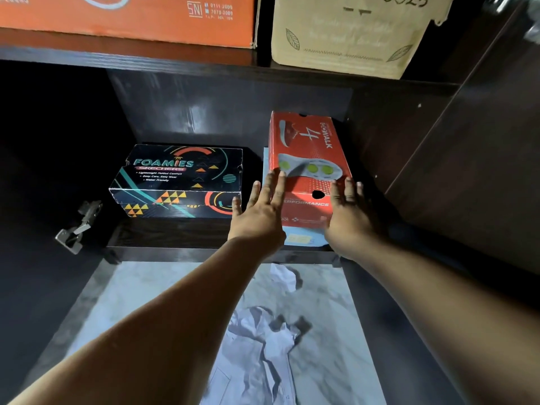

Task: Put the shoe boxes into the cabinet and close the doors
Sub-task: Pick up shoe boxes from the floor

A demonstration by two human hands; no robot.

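With my left hand (258,217) and right hand (352,220) flat, fingers straight and gripping nothing, against the red shoe box (306,159) on the cabinet shelf (175,232), I should push evenly, keeping it square beside the black box (178,179).

The single head view looks forward and down from close in front of the dark cabinet (228,112), straight into its lower shelf, with floor showing below the cabinet's front edge.
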